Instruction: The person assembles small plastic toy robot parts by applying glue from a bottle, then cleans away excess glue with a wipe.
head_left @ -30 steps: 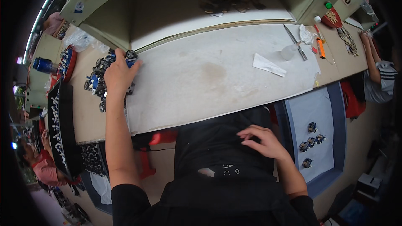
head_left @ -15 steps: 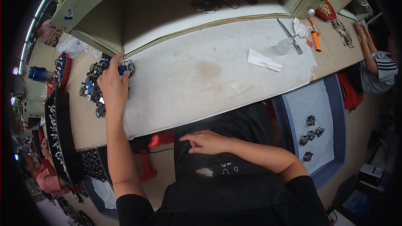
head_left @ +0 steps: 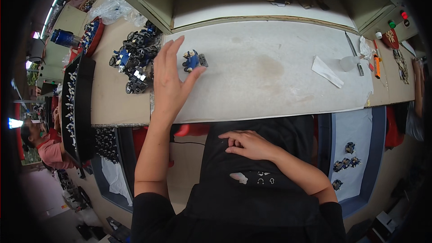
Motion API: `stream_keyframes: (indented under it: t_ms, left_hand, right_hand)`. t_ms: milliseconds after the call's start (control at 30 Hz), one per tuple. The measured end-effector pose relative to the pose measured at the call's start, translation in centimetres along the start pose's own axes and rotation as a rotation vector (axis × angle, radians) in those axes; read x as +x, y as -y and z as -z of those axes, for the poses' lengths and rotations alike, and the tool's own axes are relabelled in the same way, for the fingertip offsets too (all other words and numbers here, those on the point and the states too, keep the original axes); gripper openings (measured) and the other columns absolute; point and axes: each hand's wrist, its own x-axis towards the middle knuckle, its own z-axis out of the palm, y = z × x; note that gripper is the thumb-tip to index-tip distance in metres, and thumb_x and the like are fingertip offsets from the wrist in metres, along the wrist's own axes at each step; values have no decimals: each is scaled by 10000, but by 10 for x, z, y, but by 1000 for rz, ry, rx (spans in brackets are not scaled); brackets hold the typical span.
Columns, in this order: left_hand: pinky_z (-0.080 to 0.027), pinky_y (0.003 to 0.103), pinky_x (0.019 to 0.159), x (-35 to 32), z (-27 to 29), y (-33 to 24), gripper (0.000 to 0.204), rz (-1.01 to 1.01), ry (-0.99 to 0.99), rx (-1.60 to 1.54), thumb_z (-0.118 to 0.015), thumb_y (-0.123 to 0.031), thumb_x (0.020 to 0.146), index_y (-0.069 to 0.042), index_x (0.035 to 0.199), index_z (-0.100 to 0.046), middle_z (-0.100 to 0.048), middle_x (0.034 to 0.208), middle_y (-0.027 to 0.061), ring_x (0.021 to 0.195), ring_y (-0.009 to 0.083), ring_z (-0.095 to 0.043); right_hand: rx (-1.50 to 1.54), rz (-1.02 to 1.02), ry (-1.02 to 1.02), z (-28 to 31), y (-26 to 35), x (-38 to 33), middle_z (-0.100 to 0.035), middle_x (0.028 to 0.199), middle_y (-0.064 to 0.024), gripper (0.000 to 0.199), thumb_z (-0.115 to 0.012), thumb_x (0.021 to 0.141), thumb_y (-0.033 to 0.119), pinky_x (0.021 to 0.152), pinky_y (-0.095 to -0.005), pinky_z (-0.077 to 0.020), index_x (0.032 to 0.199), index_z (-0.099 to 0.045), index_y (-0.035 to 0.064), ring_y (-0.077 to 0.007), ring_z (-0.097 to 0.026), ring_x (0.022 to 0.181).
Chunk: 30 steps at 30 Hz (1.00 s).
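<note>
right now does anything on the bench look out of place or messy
One small blue toy figure lies alone on the grey mat, apart from the heap of similar pieces, just off the left hand. Crumpled paper lies further right.

Your worktop is a matt, pale grey sheet [head_left: 270, 81], smooth but stained. The small blue and black toy piece [head_left: 193, 60] looks like glossy plastic. Your lap carries soft, matt black cloth [head_left: 265, 130]. The white scrap [head_left: 327, 70] looks like paper.
</note>
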Motion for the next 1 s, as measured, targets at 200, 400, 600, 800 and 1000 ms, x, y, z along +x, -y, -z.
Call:
stream_keyframes:
  t_ms: [200,400,600,800,1000]
  left_hand:
    - [-413,371,891,3,-23,-10,569,129,225,-204,-677,-27,708,-52,1229,-449,-534,1124,166,1043,337,-511]
    - [-403,379,956,16,-32,-43,518,-25,496,-536,-628,77,694,-70,1177,-510,-520,1158,149,1140,330,-473]
    - [-318,365,1039,26,-49,-48,579,-19,638,-498,-581,123,693,-97,1224,-512,-454,1270,141,1245,295,-392]
    - [-307,367,1043,6,-46,-64,771,114,421,-461,-694,23,654,-75,1344,-365,-380,1377,136,1268,276,-375]
    - [-311,383,1042,-8,-61,-71,878,212,342,-397,-760,-35,618,-94,1372,-314,-418,1344,133,1233,263,-419]
  right_hand:
    - [-131,61,-105,2,6,-14,-595,838,-92,403,-627,812,208,680,-347,-475,1175,-521,67,-247,-598,751]
    - [25,297,-935,87,35,-88,-583,849,-90,256,-609,790,17,706,-258,-454,1044,-578,16,-169,-582,829]
    - [-79,148,-1581,191,-15,-109,-585,950,-75,300,-621,794,30,806,-244,-411,1075,-521,1,-132,-540,895]
    - [-154,9,-1393,210,-29,-110,-579,1066,-113,335,-600,820,28,846,-263,-412,1128,-471,-10,-163,-552,969]
    - [4,197,-1455,171,1,-104,-566,1105,-155,333,-557,837,9,871,-305,-434,1154,-467,-37,-205,-575,964]
